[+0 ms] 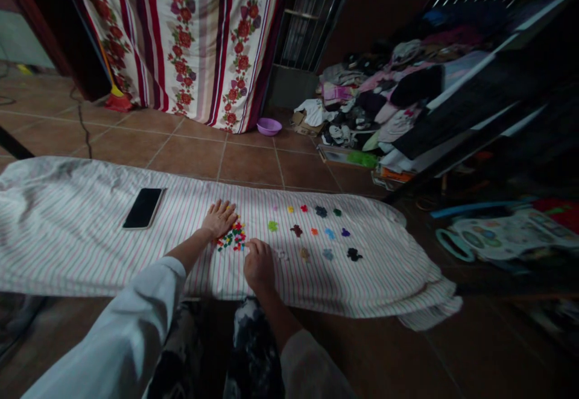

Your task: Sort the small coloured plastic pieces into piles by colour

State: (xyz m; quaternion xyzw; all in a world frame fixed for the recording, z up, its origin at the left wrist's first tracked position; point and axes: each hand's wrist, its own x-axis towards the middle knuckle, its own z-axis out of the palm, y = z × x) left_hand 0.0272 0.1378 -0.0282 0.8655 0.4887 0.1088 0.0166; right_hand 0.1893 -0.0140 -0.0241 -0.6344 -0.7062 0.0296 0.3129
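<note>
Left arm reaches forward from the lower left, slanting right, pale sleeve (136,308) pushed back from the wrist. Left hand (220,218) palm down, fingers spread and pointing away from me, laid over the upper left edge of the mixed pieces (237,237); grip open, nothing clasped.

Right arm comes up from the lower right, slanting left, forearm bare above the cuff. Right hand (259,264) held lower and nearer me, back of the hand up, fingers curled, index finger foremost at the pile's right edge. Whether a piece is pinched there, I cannot tell.

The pile, red, green and yellow among its colours, lies on the striped cloth (90,206) between my hands. Right of it, small single-colour clusters in three rows: lime cluster (272,226), brown cluster (296,230), black cluster (354,254) among them. Phone (143,208) flat, well left of my left hand.
</note>
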